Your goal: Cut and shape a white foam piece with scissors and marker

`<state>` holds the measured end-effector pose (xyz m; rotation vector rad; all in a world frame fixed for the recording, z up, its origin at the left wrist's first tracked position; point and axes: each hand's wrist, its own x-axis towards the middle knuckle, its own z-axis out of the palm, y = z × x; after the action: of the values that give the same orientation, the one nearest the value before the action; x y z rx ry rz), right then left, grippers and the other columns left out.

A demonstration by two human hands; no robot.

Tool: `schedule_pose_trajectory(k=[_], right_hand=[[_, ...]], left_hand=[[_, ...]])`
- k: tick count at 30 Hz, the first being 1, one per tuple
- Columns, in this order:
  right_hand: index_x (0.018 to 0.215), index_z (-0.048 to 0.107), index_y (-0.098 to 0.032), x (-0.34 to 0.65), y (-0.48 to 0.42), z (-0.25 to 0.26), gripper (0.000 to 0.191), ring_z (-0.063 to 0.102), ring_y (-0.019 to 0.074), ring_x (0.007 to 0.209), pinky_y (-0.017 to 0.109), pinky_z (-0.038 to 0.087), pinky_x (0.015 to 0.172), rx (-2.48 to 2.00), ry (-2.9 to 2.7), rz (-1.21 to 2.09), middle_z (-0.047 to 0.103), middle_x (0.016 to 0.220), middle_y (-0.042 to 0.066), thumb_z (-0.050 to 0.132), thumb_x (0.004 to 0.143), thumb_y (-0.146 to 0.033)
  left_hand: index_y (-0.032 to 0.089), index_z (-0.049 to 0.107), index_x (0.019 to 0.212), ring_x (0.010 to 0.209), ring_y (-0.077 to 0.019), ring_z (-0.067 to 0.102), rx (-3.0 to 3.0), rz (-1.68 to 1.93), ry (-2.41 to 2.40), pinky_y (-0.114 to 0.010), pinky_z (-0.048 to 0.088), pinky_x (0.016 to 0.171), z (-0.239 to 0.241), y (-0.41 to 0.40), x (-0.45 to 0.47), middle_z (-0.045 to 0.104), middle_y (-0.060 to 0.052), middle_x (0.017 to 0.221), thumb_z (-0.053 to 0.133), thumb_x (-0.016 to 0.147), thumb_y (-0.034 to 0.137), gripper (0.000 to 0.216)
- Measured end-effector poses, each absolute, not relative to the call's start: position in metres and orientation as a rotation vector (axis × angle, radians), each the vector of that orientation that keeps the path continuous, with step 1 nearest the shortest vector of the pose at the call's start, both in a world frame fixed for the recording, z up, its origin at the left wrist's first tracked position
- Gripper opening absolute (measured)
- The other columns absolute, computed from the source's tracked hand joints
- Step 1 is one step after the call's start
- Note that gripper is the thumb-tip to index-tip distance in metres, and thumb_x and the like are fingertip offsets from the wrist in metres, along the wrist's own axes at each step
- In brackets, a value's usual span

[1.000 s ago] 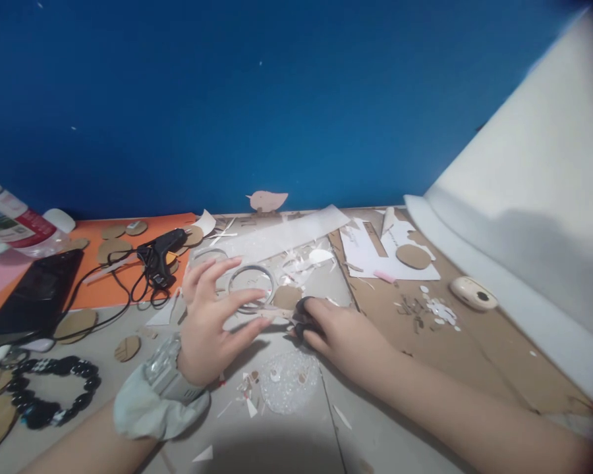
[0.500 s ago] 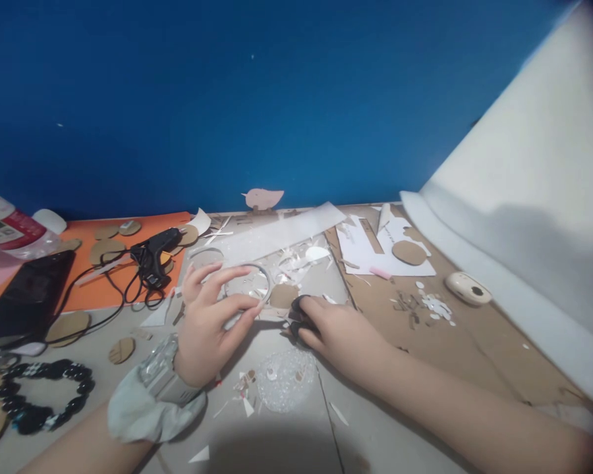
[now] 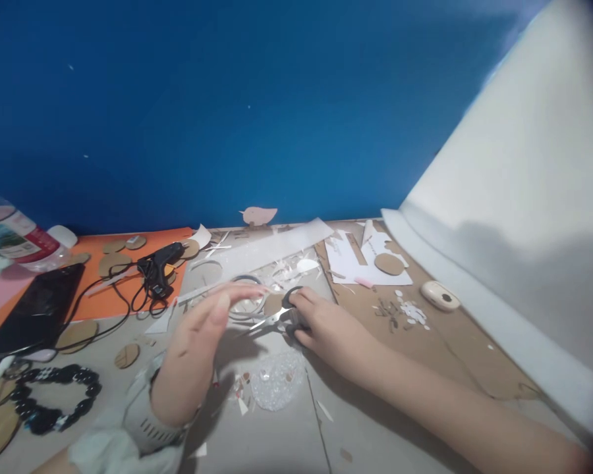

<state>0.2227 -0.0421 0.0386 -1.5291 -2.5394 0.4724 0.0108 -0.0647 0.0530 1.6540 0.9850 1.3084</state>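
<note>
The right hand (image 3: 326,322) is clamping its fingers through the dark handles of the scissors (image 3: 278,316), whose metal blades are pointing out from it toward the left hand (image 3: 192,349). The left hand is hovering above the table (image 3: 257,444), its fingers stretching forward with the thumb close against them; whether it is pinching anything, I cannot tell. Just beyond its fingertips, a clear ring (image 3: 244,318) is lying flat. A brown cardboard piece (image 3: 273,304) is sitting just past the blades, beside the right hand's fingers. On the near side of the scissors, between the two hands, a glittery disc (image 3: 279,388) is resting among paper scraps. Left of the left hand, a beaded bracelet (image 3: 82,375) is lying near a black phone (image 3: 34,309), and farther out a glue gun (image 3: 157,266) is resting on an orange sheet (image 3: 99,303).
</note>
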Motion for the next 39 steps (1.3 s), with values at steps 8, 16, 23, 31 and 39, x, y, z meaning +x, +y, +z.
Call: schedule_pose_trajectory(k=[8,16,23,31,39], right_hand=[[0.103,0.057,-0.018,0.243,-0.031,0.047,0.021,0.061,0.0218,0.082,0.029,0.038,0.067,-1.534,-2.549,0.293,0.062,0.098,0.007,0.054,0.082,-0.015],[0.108,0.054,-0.018,0.238,-0.025,0.033,0.020,0.058,0.0200,0.093,0.031,0.044,0.080,-1.398,-2.410,0.308,0.057,0.106,0.008,0.039,0.094,-0.016],[0.105,0.054,-0.027,0.225,-0.052,0.042,0.015,0.052,0.0145,0.100,0.027,0.043,0.086,-0.976,-2.095,0.662,0.053,0.105,0.002,0.047,0.095,-0.018],[0.100,0.057,-0.025,0.227,-0.047,0.036,0.014,0.052,0.0154,0.100,0.029,0.042,0.089,-1.002,-2.132,0.672,0.052,0.103,0.003,0.048,0.094,-0.016],[0.096,0.058,-0.025,0.227,-0.046,0.036,0.013,0.053,0.0141,0.096,0.028,0.043,0.085,-1.038,-2.120,0.730,0.054,0.099,0.001,0.049,0.094,-0.016]], left_hand=[[0.021,0.068,0.108,0.119,-0.0230,0.052,0.951,1.082,0.657,-0.035,0.048,0.097,0.057,-0.086,0.033,0.063,-0.007,0.120,0.027,0.097,0.044,0.048],[0.014,0.069,0.103,0.123,-0.0290,0.046,0.750,1.130,0.817,-0.046,0.035,0.105,0.033,-0.078,0.038,0.063,-0.011,0.120,0.033,0.095,0.045,0.047],[0.018,0.065,0.116,0.132,-0.0243,0.036,0.814,1.097,0.682,-0.042,0.020,0.115,0.017,-0.082,0.042,0.057,-0.004,0.132,0.023,0.098,0.044,0.053],[0.021,0.064,0.119,0.132,-0.0254,0.037,0.864,1.040,0.715,-0.046,0.017,0.115,0.016,-0.086,0.042,0.055,-0.003,0.134,0.022,0.097,0.046,0.053],[0.020,0.058,0.125,0.136,-0.0215,0.032,0.989,0.995,0.720,-0.043,0.019,0.116,0.014,-0.081,0.041,0.049,-0.003,0.140,0.015,0.099,0.041,0.055]])
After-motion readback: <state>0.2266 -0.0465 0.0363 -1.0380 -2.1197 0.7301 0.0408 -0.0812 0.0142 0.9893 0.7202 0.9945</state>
